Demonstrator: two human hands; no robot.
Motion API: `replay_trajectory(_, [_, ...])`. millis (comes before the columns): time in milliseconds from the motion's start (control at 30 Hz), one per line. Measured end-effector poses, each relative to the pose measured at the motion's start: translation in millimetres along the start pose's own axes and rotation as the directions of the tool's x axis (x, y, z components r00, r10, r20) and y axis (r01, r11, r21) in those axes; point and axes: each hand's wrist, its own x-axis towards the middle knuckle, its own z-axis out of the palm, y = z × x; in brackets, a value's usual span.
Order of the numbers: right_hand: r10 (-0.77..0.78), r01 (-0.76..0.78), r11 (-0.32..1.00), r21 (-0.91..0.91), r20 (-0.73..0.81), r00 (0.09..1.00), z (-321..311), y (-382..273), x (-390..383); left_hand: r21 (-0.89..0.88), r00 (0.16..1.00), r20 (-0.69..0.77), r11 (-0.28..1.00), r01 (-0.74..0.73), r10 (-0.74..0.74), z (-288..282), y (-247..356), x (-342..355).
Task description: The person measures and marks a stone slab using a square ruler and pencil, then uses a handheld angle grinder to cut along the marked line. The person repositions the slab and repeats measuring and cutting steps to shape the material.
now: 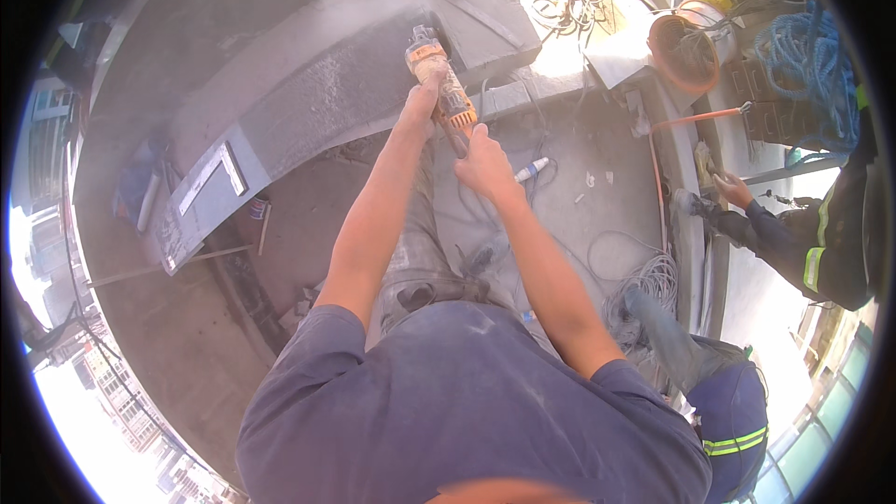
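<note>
While both hands grip it, power tool [455, 105]: far middle, orange and dusty, its head at the far right end of a dark strip [322, 93].
Left hand [427, 101]: closed around the tool's front part.
Right hand [485, 164]: closed around the rear end.
Strip's left end: a pale frame-shaped piece [232, 171] lies on the lighter panel there.
Risk at the tool: it could kick sideways if its head caught an edge or either hand slackened; dust haze could hide the surface.
Risk underfoot: coiled cable [653, 285] on the floor [569, 201], right of the legs, could snag a foot and upset the person's balance.
Bucket [672, 75]: far right, orange-rimmed, mouth facing the camera; strands seem to cross it, contents unclear.
Can [258, 209]: left, beside the panel; its inside cannot be seen.
</note>
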Motion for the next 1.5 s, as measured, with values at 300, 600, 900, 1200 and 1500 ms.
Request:
replay_trajectory(300, [0.054,-0.053,0.998,-0.036,0.026,0.998,-3.9,15.4,-43.1,-0.049,0.999,0.041,0.998,0.026,-0.024,3.6,-24.7,-32.1])
replay_trajectory(600, [0.052,-0.051,0.998,-0.035,0.013,0.999,-8.9,9.6,-38.3,0.029,0.999,-0.033,0.999,-0.034,0.035,9.1,-19.7,-26.0])
replay_trajectory(900, [0.013,-0.013,0.999,-0.036,-0.01,1.0,2.3,5.0,-5.0,0.007,0.998,-0.057,1.0,-0.001,0.001,-8.3,-12.3,18.2])
replay_trajectory(1200, [0.044,-0.044,0.999,0.02,0.002,0.999,-7.6,20.1,-56.8,-0.026,1.0,0.03,1.0,-0.008,0.009,7.4,-33.3,-39.0])
replay_trajectory(1500, [0.054,-0.054,0.998,-0.022,0.0,0.999,-3.2,8.9,-24.9,0.02,0.999,-0.03,1.0,0.012,-0.012,3.2,-16.0,-6.4])
